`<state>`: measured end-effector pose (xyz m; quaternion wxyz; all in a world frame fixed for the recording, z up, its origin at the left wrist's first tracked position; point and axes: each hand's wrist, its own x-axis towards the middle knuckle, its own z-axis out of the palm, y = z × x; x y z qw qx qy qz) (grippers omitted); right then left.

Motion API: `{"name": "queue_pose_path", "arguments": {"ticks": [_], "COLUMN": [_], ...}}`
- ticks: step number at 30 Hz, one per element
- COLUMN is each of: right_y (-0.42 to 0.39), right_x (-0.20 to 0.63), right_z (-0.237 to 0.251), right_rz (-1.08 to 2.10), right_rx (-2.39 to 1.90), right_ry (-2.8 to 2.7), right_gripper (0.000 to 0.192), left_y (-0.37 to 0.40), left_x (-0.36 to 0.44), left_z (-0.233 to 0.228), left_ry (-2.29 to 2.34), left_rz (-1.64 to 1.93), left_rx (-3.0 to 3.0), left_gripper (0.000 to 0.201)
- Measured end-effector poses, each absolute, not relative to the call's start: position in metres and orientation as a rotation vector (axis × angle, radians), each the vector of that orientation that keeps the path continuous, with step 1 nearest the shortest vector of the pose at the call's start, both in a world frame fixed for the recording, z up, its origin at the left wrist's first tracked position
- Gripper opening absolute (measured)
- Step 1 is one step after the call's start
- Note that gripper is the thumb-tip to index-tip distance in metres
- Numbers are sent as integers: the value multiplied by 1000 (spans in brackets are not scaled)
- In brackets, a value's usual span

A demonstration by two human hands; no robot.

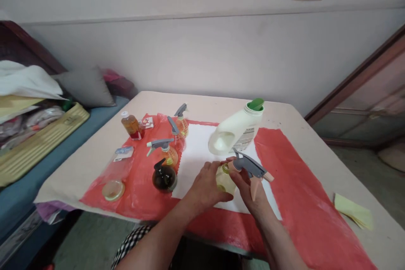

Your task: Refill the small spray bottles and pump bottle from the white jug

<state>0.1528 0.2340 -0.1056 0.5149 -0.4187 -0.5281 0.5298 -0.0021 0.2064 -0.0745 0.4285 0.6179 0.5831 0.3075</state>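
Fingers (221, 196) around yellow spray bottle (225, 179)

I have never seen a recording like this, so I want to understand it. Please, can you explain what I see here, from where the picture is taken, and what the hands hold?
There is no machine: a person works with two bare hands. The one picture comes from a camera on the person's head, looking down at a table covered with red plastic sheet and a white sheet. The left hand holds a small yellowish bottle. The right hand grips its grey spray head. Behind lies a big white jug with a green cap. To the left stand more spray bottles, a dark round bottle and a capped bottle of orange liquid.
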Motion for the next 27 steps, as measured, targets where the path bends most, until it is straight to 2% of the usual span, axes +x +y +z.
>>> {"name": "queue_pose_path", "arguments": {"ticks": [9,16,19,23,27], "right_y": [236,235,237,243,248], "right_x": [143,137,140,148,158], "right_z": [-114,-106,-105,-108,-109], "right_rz": [1181,1149,1167,1256,1230], "right_rx": [-998,-987,-1044,-1123,-1195], "right_ry": [-1391,-1550,-1613,-1374,-1059], "right_gripper": [45,54,58,65,52], "left_y": [205,214,222,234,250], "left_x": [-4,-13,-18,-22,-27], "left_z": [-81,-78,-82,-101,-122], "left_ry": [1508,1557,1661,1812,1915], "left_rz": [780,882,897,942,1017], "left_rx": [1614,1598,1497,1419,1459], "left_gripper": [80,65,70,74,72]}}
